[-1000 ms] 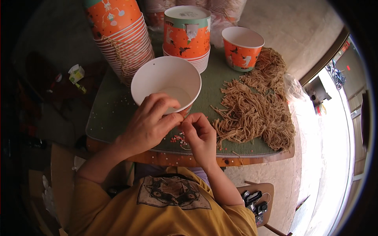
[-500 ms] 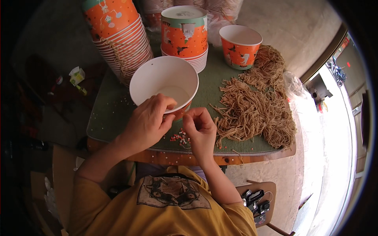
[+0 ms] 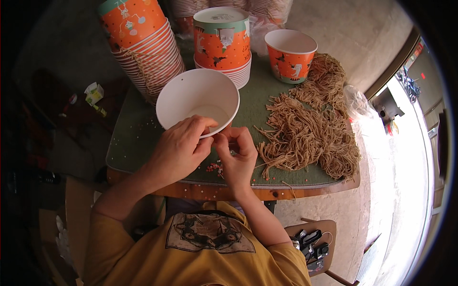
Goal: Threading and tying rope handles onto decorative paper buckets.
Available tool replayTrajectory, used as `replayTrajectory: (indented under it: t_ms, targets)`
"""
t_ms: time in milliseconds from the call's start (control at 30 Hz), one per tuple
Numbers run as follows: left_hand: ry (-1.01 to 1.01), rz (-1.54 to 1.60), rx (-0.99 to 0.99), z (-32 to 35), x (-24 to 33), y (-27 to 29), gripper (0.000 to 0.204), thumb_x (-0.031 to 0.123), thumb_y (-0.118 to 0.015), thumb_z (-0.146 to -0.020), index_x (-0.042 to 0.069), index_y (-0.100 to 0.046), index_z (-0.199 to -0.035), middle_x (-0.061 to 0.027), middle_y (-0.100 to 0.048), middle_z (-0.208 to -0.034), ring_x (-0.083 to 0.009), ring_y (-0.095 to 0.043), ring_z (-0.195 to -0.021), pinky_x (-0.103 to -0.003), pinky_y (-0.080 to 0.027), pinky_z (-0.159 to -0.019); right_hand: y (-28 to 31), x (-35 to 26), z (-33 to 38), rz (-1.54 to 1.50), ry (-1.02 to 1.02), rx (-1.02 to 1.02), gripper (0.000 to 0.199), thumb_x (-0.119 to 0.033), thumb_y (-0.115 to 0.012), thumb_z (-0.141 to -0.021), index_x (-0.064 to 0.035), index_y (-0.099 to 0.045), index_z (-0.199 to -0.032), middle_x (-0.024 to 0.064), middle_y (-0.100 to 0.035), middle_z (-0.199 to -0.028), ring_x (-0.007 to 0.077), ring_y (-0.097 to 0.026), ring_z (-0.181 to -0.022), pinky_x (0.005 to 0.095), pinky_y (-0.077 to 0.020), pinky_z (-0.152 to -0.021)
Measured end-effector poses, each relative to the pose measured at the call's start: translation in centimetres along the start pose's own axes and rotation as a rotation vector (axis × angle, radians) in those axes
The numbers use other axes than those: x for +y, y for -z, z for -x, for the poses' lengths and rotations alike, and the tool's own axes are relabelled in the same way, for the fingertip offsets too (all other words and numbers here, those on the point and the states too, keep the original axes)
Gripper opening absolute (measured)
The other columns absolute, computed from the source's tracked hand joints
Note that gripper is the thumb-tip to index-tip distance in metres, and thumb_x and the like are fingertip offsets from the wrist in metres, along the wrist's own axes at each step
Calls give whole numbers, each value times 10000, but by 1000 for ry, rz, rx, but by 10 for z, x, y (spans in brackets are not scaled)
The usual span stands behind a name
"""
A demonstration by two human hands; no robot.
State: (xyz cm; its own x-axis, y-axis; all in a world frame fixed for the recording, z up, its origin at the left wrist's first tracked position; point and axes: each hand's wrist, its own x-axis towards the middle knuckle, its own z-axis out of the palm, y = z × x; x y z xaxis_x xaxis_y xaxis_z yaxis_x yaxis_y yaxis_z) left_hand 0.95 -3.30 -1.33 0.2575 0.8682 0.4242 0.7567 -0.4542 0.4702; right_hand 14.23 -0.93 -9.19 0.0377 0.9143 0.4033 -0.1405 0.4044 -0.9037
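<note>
While daylight glares from the right, a person in a mustard shirt (image 3: 210, 262) works over a tub (image 3: 191, 97) near the front of a green-topped counter (image 3: 131, 143), the left hand (image 3: 179, 143) gripping its near rim with the fingers hooked inside. The right hand (image 3: 236, 151) bends in just below that rim, thumb and fingers curled near each other; whether they pinch anything, one cannot tell.

The counter's wooden front edge passes beneath both forearms. The roomiest stretch of green lies left of the tub, dotted with pale specks. On the right, a narrow lane parts the right hand from a tangle of tan cords (image 3: 305, 138) that spreads nearly to the side edge.

Mouth up, the tub shows its white wall and floor (a small dark spot marks the far side). Near it at back left rises a tall stack (image 3: 145, 52) of nested orange tubs, bases up and draped with cord; a low stack (image 3: 222, 45), also upended, stands directly behind. A second tub (image 3: 291, 59) sits upright by the cords, and wrapped stacks (image 3: 229, 4) crowd the rear. Pink and white beads (image 3: 212, 168) lie loose beside the right hand.
</note>
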Motion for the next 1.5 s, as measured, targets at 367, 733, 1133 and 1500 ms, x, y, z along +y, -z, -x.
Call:
replayTrajectory:
  t_ms: [367, 733, 1133, 1500]
  targets:
    - [340, 457, -600, -49, -32, 21, 162, 123, -514, -968, -19, -564, -1028, -45, -614, -851, -92, -556, -766, -259, -478, -689, -2, -4, -2, 191, 83, 6, 125, 3, -668, -833, -6, -558, -892, 76, -590, -841, 150, -622, -670, 276, -512, -577]
    - [97, 261, -240, -41, -28, 17, 65, 64, -534, -939, 9, -501, -935, -73, -544, -869, -156, -537, -809, -294, -450, -747, 23, -28, -28, 44, -104, -99, 133, -88, -628, -914, -30, -582, -1025, -25, -545, -663, 22, -445, -580, 194, -403, -552]
    - [371, 867, -384, -39, -24, 12, 201, 20, -578, -914, -19, -532, -1105, -93, -622, -1036, -113, -589, -923, -251, -480, -806, 14, -22, -43, -262, -312, -293, 137, -157, -631, -938, -20, -629, -942, -41, -590, -737, 11, -493, -646, 167, -389, -629]
    - [495, 996, -383, -47, -26, 14, 124, 121, -588, -940, 10, -613, -988, -11, -625, -908, -70, -564, -828, -225, -471, -777, 52, -67, -48, 282, -278, -593, 138, -158, -586, -952, -33, -540, -986, -23, -604, -793, 42, -513, -655, 187, -401, -580]
